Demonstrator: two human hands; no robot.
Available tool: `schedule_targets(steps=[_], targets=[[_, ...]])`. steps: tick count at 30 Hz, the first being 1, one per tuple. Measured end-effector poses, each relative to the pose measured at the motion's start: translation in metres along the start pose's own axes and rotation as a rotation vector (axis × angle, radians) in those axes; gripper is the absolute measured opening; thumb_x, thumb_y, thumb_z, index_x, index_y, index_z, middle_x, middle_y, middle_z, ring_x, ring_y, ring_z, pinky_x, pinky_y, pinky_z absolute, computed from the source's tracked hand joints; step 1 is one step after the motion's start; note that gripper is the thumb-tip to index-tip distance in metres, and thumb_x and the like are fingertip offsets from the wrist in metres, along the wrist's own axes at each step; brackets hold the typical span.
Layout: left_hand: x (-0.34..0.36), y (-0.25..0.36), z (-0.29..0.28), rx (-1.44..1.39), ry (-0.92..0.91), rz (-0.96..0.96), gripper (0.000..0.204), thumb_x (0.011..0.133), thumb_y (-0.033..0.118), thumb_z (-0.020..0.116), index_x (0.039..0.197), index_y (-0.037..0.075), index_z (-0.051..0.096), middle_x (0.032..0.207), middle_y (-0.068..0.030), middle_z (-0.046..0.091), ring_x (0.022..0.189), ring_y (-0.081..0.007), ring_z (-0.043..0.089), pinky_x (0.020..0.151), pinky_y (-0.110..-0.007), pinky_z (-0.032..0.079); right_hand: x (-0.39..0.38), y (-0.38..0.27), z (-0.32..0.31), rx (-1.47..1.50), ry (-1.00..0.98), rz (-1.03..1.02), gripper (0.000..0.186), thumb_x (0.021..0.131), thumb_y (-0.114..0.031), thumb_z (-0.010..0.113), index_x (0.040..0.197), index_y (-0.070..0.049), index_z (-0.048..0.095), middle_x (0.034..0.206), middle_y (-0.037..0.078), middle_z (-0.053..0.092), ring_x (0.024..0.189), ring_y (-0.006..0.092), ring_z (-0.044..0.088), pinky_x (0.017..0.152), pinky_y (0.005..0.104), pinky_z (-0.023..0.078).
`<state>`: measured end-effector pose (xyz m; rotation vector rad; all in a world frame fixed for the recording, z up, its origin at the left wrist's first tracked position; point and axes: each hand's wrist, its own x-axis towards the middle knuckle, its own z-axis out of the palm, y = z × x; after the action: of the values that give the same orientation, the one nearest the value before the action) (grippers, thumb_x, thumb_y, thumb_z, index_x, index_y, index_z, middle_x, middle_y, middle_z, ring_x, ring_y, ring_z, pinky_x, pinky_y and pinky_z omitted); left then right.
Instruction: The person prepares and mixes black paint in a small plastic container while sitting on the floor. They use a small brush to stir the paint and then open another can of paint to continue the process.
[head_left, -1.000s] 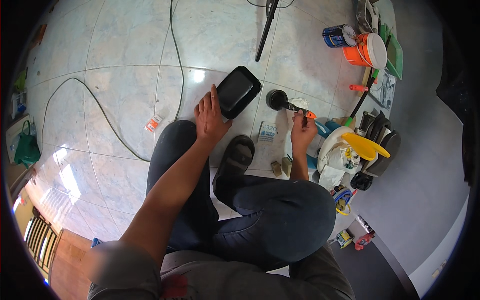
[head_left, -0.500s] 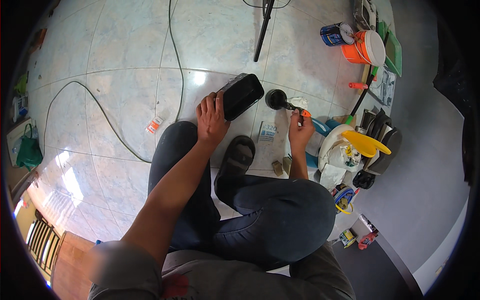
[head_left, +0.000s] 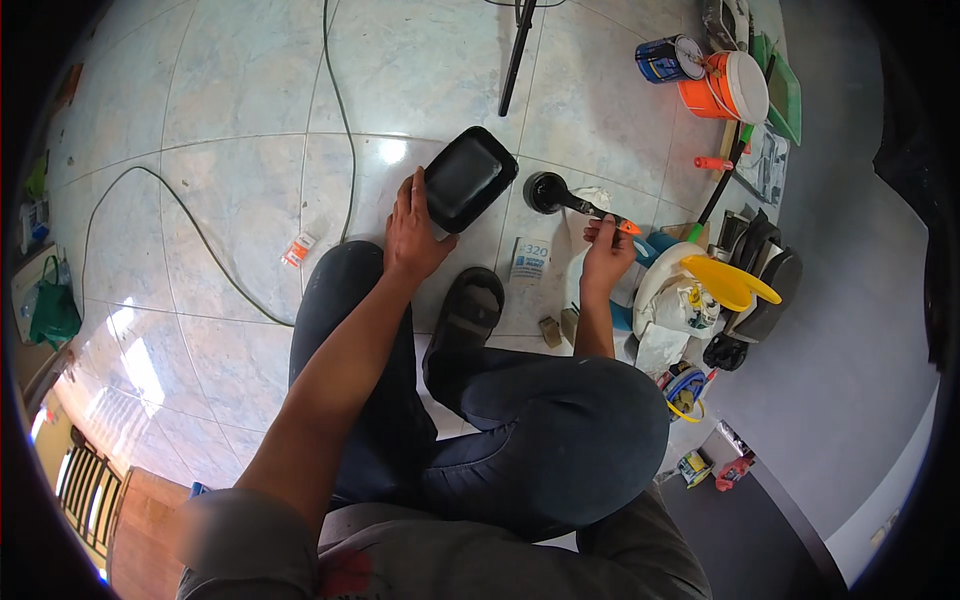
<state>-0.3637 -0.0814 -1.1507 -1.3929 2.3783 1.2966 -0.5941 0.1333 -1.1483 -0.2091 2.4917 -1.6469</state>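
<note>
My left hand [head_left: 412, 240] grips the near left side of a black, glossy, rectangular box with rounded corners [head_left: 472, 178], held tilted so that a broad face shows. My right hand [head_left: 606, 262] is closed on the orange-tipped handle of a paintbrush [head_left: 592, 211]. The brush's dark end points left, reaching the rim of a small round pot [head_left: 544, 192] with a black inside; whether the bristles dip into it I cannot tell. Below the pot, a white and blue printed sandpaper sheet [head_left: 530, 260] lies on the tiles near my sandal [head_left: 470, 310].
A white bucket [head_left: 655, 290] with yellow scrapers [head_left: 715, 283] stands right of my right hand. Farther off are an orange pail [head_left: 708, 98], a blue can [head_left: 660, 62] and a green tray [head_left: 785, 90]. A cable [head_left: 347, 150] crosses the floor; a small orange packet [head_left: 297, 250] lies nearby.
My left hand has turned the black box, so its broad face shows more and its side less. My right hand and the brush have shifted slightly right.
</note>
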Motion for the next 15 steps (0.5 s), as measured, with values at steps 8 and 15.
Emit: schedule_targets(steps=[8,15], targets=[[0.0008,-0.0018,0.0037,-0.010,0.021,0.022,0.135,0.074,0.027,0.097,0.174,0.012,0.009,0.170,-0.0203,0.032,0.153,-0.0401,0.043,0.120,-0.051,0.044,-0.0009,0.0108,-0.0054,0.151,0.021,0.122,0.026,0.109,-0.020,0.067,0.097,0.003,0.071,0.088,0.014,0.078,0.072,0.0174,0.073,0.069,0.0323,0.061],[0.0012,-0.0017,0.0030,-0.019,0.018,0.034,0.133,0.075,0.026,0.097,0.174,0.012,0.011,0.168,-0.0206,0.036,0.150,-0.0404,0.046,0.119,-0.051,0.044,-0.0051,0.0052,-0.0057,0.202,0.106,0.165,0.026,0.109,-0.018,0.066,0.094,0.003,0.072,0.085,0.013,0.078,0.068,0.0166,0.072,0.067,0.0308,0.061]])
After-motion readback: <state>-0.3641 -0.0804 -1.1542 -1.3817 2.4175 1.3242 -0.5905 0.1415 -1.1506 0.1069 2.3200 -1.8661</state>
